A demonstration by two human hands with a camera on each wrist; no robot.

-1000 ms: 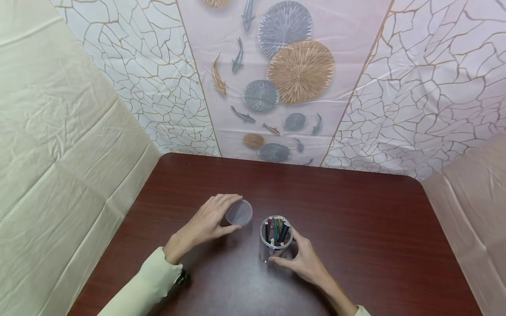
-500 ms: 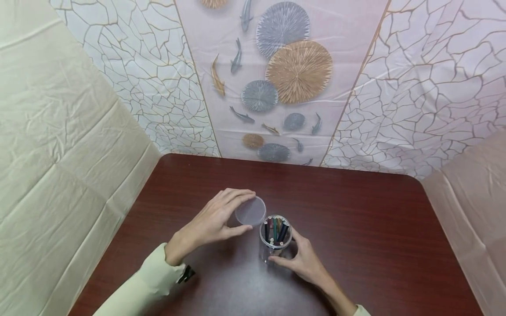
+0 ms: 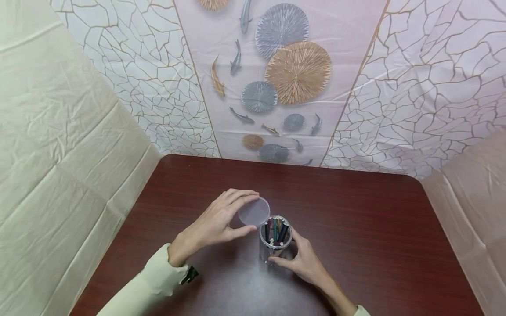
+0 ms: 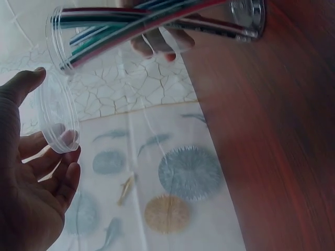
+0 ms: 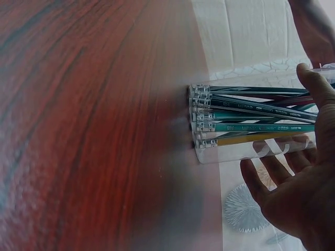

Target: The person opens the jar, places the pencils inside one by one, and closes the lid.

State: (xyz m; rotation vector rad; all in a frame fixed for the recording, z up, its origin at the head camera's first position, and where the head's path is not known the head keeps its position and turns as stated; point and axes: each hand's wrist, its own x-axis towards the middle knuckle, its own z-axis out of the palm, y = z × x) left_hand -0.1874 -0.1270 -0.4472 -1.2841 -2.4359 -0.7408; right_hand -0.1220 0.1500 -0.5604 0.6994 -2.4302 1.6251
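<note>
A clear plastic jar stands upright on the table with several pencils inside, unsharpened-looking ends up in the head view. My right hand grips the jar from its right side, thumb in front and fingers behind. Pencils with metal ferrules at the jar's bottom show in the right wrist view. Between thumb and fingers, my left hand holds a round clear lid by its edge. The lid is just off the jar's upper left rim, and in the left wrist view it hangs close beside the mouth.
The dark red-brown table spreads around the hands. Behind it hangs a patterned cloth with printed fish and round leaves. Pale cloth walls rise at both sides. A dark object shows at my left cuff.
My left hand has moved the lid to the right, up to the jar's rim, mostly in the first half second. The right hand and jar have stayed in place.
</note>
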